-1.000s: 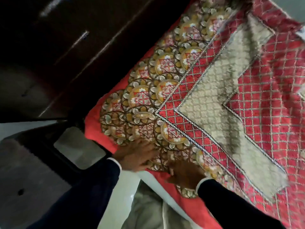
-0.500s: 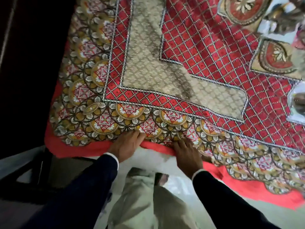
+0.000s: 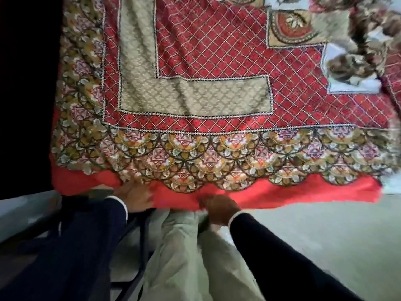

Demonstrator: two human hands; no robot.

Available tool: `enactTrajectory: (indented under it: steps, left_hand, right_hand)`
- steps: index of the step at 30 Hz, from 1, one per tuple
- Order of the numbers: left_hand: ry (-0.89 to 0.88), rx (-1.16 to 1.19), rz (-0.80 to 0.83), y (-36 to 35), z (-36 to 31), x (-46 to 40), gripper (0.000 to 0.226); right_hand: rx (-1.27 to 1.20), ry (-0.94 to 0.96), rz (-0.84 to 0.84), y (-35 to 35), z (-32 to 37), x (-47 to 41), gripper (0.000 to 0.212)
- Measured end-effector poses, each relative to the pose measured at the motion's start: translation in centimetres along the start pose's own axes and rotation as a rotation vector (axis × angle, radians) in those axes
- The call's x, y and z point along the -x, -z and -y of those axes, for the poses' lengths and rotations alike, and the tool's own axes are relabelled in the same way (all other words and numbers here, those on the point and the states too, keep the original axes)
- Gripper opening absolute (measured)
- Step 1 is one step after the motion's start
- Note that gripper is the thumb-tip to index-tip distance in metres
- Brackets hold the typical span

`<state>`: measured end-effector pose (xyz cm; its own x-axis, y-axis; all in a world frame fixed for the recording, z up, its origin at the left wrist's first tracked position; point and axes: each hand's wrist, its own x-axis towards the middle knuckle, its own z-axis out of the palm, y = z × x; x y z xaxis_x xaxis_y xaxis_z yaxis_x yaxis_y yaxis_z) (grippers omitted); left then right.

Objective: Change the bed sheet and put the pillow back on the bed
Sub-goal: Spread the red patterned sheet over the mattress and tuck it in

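Observation:
A red patterned bed sheet (image 3: 217,61) with a beige band and a scalloped gold border covers the bed, its plain red hem hanging over the near edge. My left hand (image 3: 135,196) grips the hem near the left corner. My right hand (image 3: 219,208) curls round the hem a little to the right, close to my legs. At the top right lies a brown and white patterned cloth bundle (image 3: 358,46) on the sheet; I cannot tell whether it is the pillow.
A dark wooden wall or wardrobe (image 3: 26,83) runs along the bed's left side. A dark frame (image 3: 65,213) stands by my left arm. Pale floor (image 3: 325,235) lies to the right of my legs.
The view swung round to face the bed's near edge. Both hands slid off the top of the scalloped border down to the red hem, which now hangs lower.

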<state>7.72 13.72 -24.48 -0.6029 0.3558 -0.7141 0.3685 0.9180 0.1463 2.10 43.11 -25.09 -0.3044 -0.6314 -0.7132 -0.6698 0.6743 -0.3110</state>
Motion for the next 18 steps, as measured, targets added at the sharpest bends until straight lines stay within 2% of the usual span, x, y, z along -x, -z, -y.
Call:
enactTrajectory:
  steps: [1, 2, 3, 4, 5, 7, 9, 11, 12, 14, 16, 18]
  left_hand:
    - [-0.031, -0.009, 0.058, -1.0, -0.8, 0.5, 0.031]
    - [-0.029, -0.047, 0.095, -2.0, -1.5, 0.8, 0.028]
    - [0.019, 0.030, 0.142, -3.3, -1.9, 1.0, 0.027]
    - [0.043, 0.138, 0.175, -4.0, -2.3, 0.8, 0.026]
    - [0.028, 0.262, 0.164, -4.1, -2.7, 0.5, 0.026]
    - [0.003, 0.450, -0.057, -3.1, -3.1, -1.1, 0.027]
    - [-0.074, 0.491, -0.253, -0.6, -4.1, -3.2, 0.021]
    - [-0.120, 0.476, -0.396, 2.0, -5.0, -5.8, 0.007]
    - [-0.108, 0.459, -0.460, 3.5, -5.5, -7.3, 0.012]
    - [-0.058, 0.398, -0.535, 6.1, -6.4, -10.3, 0.033]
    - [-0.029, 0.287, -0.495, 8.5, -7.4, -12.9, 0.051]
    - [-0.074, 0.183, -0.402, 11.1, -8.5, -15.6, 0.065]
  right_hand:
    - [-0.089, -0.062, 0.172, -1.8, 0.1, 0.7, 0.038]
    - [-0.180, -0.106, 0.320, -4.0, -0.3, 1.1, 0.044]
    - [-0.232, -0.143, 0.386, -5.6, -0.7, 1.6, 0.061]
    - [-0.285, -0.160, 0.360, -6.4, -1.3, 2.4, 0.077]
    - [-0.401, -0.212, 0.351, -6.6, -1.8, 3.2, 0.074]
    - [-0.519, -0.287, 0.212, -5.9, -3.9, 4.1, 0.049]
    - [-0.657, -0.380, 0.031, -4.5, -7.0, 5.3, 0.032]
    - [-0.749, -0.479, -0.149, -4.0, -10.0, 6.2, 0.029]
    - [-0.767, -0.508, -0.221, -3.2, -11.6, 6.8, 0.032]
    - [-0.766, -0.577, -0.303, -1.1, -14.0, 7.9, 0.038]
    - [-0.662, -0.641, -0.364, 1.6, -15.9, 8.6, 0.048]
    - [-0.544, -0.682, -0.411, 3.2, -17.9, 9.1, 0.060]
